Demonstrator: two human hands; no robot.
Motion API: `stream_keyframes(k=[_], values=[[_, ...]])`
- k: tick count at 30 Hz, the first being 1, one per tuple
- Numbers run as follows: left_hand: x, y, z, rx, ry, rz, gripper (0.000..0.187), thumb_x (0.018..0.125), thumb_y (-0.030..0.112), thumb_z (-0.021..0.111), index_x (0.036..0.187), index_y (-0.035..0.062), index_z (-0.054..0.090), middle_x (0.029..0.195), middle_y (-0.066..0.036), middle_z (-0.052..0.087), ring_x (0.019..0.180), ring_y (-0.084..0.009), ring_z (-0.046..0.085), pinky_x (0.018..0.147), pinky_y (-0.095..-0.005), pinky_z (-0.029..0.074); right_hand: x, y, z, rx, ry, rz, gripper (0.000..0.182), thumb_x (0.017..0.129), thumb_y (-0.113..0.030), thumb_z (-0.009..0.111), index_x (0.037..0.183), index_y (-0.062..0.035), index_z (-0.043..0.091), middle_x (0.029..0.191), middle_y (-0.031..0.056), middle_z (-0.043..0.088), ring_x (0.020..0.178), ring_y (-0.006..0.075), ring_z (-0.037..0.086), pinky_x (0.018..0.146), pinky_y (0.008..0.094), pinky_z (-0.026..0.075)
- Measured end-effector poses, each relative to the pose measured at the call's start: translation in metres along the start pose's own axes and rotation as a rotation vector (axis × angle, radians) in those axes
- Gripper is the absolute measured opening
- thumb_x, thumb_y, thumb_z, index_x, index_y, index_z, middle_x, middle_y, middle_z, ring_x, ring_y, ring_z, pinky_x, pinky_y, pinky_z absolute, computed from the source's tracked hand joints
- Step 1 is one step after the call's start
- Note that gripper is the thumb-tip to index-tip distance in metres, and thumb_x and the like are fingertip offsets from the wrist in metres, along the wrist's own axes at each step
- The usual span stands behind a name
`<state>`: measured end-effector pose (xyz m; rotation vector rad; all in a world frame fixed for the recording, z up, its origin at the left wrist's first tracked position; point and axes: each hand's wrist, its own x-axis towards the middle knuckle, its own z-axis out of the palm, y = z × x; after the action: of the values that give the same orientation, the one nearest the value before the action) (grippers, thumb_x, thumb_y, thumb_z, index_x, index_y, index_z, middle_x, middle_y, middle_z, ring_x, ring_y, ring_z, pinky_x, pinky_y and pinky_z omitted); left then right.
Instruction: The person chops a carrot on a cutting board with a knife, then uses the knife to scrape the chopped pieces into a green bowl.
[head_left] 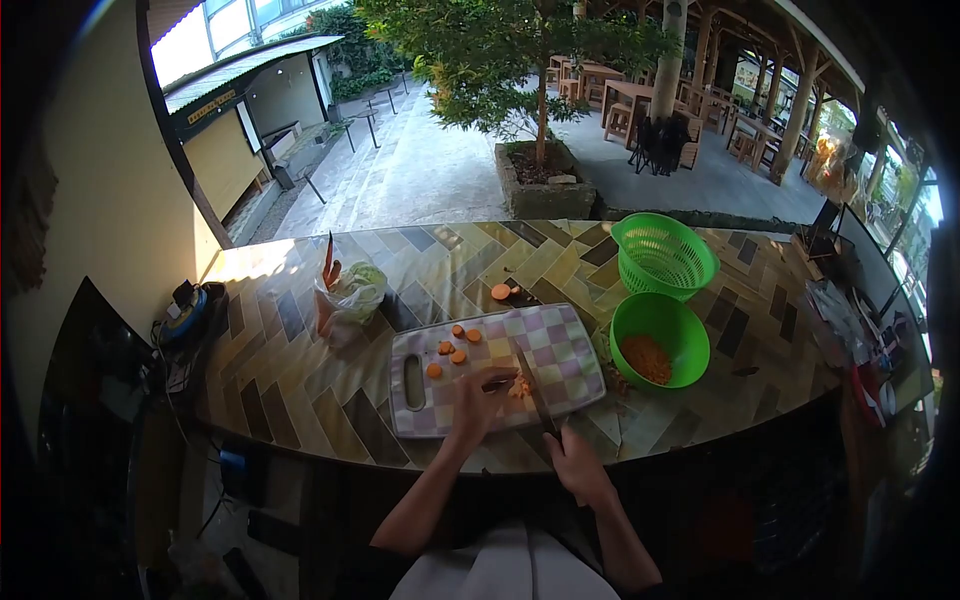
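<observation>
My right hand (pixel 580 466) grips the handle of a knife (pixel 533 388), its blade pointing away across the cutting board. My left hand (pixel 482 400) is bent over the board just left of the blade, fingertips closed on a carrot piece beside small chopped carrot bits (pixel 520 387). The fingers partly hide what they hold. Beneath both lies a white and purple checkered cutting board (pixel 545 330) with a handle slot at its left end. Several short carrot chunks (pixel 458 356) rest on its left half.
Right of the board stands a green bowl (pixel 690 345) with chopped carrot (pixel 646 358) inside, and behind it a green strainer basket (pixel 664 258). A plastic bag (pixel 352 295) sits at the left. A carrot piece (pixel 501 292) lies beyond the board on the patterned table (pixel 270 360).
</observation>
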<state>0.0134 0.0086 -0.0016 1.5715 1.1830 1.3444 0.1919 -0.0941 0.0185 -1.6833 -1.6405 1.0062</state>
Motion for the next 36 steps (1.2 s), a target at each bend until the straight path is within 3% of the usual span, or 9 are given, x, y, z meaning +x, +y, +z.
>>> stream_keyframes(k=[8,15,21,24,26,27,30,32,36], values=[[-0.008,0.015,-0.03,0.286,0.122,0.047,0.022,0.079,0.002,0.074,0.1,0.0076,0.077,0.088,-0.012,0.073,0.078,-0.0204,0.069,0.075,-0.0297,0.054,0.001,-0.027,-0.001,-0.068,-0.187,0.029,0.038,0.1,-0.03,0.05,0.094,0.0071,0.051,0.087,0.0335,0.061,0.088,0.0508,0.059,0.074,0.0536,0.044],[-0.02,0.014,-0.034,0.285,0.177,0.043,0.019,0.08,0.005,0.074,0.098,0.0075,0.077,0.082,-0.011,0.072,0.076,-0.021,0.068,0.073,-0.0305,0.053,0.008,-0.013,-0.009,-0.114,-0.033,0.012,0.039,0.101,-0.031,0.048,0.094,0.0071,0.053,0.087,0.033,0.061,0.09,0.0512,0.058,0.075,0.0556,0.044],[-0.022,0.015,-0.029,0.325,0.149,0.012,0.019,0.082,0.009,0.075,0.1,0.0066,0.076,0.087,-0.013,0.073,0.081,-0.0226,0.07,0.074,-0.0306,0.054,0.013,-0.011,0.0,-0.074,-0.103,0.018,0.038,0.101,-0.03,0.048,0.095,0.0071,0.053,0.089,0.0336,0.061,0.094,0.0522,0.056,0.079,0.0561,0.043],[-0.024,0.024,-0.022,0.291,0.088,-0.003,0.019,0.086,0.008,0.071,0.104,0.0039,0.074,0.096,-0.015,0.073,0.094,-0.0264,0.07,0.079,-0.0323,0.054,0.02,0.008,0.007,-0.111,0.047,-0.128,0.037,0.102,-0.032,0.048,0.092,0.0042,0.051,0.077,0.0272,0.062,0.073,0.0445,0.063,0.064,0.0508,0.048],[-0.026,0.025,-0.014,0.254,0.021,-0.031,0.023,0.09,0.007,0.066,0.112,0.0012,0.071,0.109,-0.018,0.07,0.108,-0.0299,0.067,0.087,-0.0347,0.053,0.016,0.002,-0.001,0.206,-0.09,0.129,0.034,0.103,-0.033,0.048,0.092,0.0001,0.049,0.067,0.0165,0.056,0.056,0.0298,0.057,0.05,0.0422,0.045],[-0.025,0.026,-0.006,0.265,-0.003,0.07,0.025,0.091,0.007,0.063,0.115,-0.0001,0.068,0.114,-0.02,0.068,0.114,-0.0306,0.063,0.09,-0.036,0.052,0.012,-0.004,-0.007,0.363,-0.158,0.26,0.033,0.103,-0.033,0.048,0.092,-0.0019,0.048,0.062,0.0111,0.054,0.047,0.0225,0.055,0.043,0.0378,0.043],[-0.024,0.025,0.019,0.295,-0.084,0.277,0.032,0.095,0.007,0.057,0.125,-0.0032,0.061,0.129,-0.023,0.06,0.127,-0.0321,0.054,0.099,-0.0391,0.047,0.005,-0.013,-0.016,0.583,-0.224,0.336,0.029,0.103,-0.036,0.048,0.093,-0.0104,0.042,0.06,-0.0024,0.037,0.042,0.0049,0.036,0.036,0.0246,0.032],[-0.025,0.022,0.03,0.311,-0.156,0.289,0.036,0.097,0.008,0.055,0.13,-0.0043,0.056,0.135,-0.024,0.055,0.132,-0.0325,0.049,0.103,-0.04,0.045,0.003,-0.016,-0.02,0.607,-0.217,0.38,0.029,0.103,-0.037,0.048,0.092,-0.0105,0.042,0.059,-0.002,0.037,0.041,0.0061,0.035,0.037,0.0252,0.032],[-0.03,0.022,0.034,0.34,-0.14,0.245,0.03,0.095,0.009,0.057,0.121,-0.0037,0.062,0.123,-0.025,0.062,0.12,-0.0356,0.057,0.098,-0.0397,0.048,0.002,-0.014,-0.025,0.651,-0.186,0.429,0.029,0.103,-0.037,0.048,0.091,-0.0109,0.041,0.059,-0.0022,0.036,0.04,0.0063,0.034,0.037,0.0252,0.032]])
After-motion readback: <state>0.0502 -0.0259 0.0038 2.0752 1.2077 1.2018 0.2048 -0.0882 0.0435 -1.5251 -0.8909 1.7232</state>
